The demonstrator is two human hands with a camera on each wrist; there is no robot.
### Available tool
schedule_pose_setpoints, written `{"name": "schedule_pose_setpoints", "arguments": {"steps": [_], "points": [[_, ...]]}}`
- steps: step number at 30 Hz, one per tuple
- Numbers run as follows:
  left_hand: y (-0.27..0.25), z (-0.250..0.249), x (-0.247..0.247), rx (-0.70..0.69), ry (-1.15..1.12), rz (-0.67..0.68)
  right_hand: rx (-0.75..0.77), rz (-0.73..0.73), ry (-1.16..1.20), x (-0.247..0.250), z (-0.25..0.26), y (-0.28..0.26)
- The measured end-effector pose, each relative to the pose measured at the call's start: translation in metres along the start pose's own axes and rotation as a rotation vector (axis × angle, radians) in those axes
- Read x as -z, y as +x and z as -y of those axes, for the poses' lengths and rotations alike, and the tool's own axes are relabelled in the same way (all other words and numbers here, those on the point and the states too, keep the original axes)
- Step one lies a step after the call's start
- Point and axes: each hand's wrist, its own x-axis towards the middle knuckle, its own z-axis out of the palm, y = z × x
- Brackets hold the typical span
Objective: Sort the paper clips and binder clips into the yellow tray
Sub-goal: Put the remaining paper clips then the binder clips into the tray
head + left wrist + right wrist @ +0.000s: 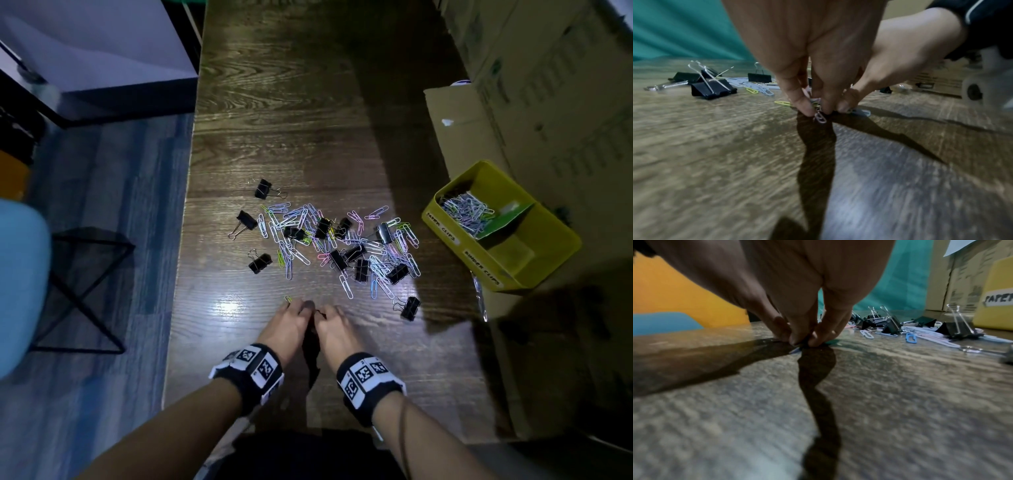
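Both hands' fingers pinch a bunch of paper clips, one white clip hanging lengthwise downward.

Two hands, one tray, and clips past easy counting

About fourteen black binder clips lie on the one wooden table, among several dozen coloured paper clips, too tangled to number. One yellow tray with two compartments, one holding paper clips. Two hands, left hand and right hand.

Yellow tray, blk binder clips.
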Motion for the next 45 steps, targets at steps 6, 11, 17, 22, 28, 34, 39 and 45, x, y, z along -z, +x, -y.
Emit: {"name": "schedule_pose_setpoints", "arguments": {"steps": [6,11,17,22,28,34,39,45], "points": [[0.002,0.006,0.021,-0.245,0.125,0.031,0.035,-0.018,0.112,0.005,-0.007,0.002],[0.008,0.011,0.029,-0.187,0.07,0.069,0.023,-0.045,0.049,0.004,-0.007,0.006],[0.01,0.012,0.035,-0.187,-0.022,0.029,0.047,-0.087,0.127,0.002,-0.017,0.012],[0.016,0.015,0.045,-0.179,-0.112,0.025,-0.013,-0.036,0.276,0.009,-0.03,0.013],[0.025,0.019,0.058,-0.062,-0.372,0.116,-0.12,-0.09,0.54,0.021,-0.043,0.003],[0.049,-0.004,0.093,0.076,-0.875,0.108,-0.173,-0.228,0.998,0.048,-0.071,-0.021],[0.093,-0.065,0.136,-0.094,-1.018,0.077,-0.107,-0.465,1.317,0.102,-0.093,-0.053],[0.168,-0.157,0.159,-0.225,-0.913,0.028,-0.011,-0.82,1.363,0.174,-0.134,-0.072]]}}
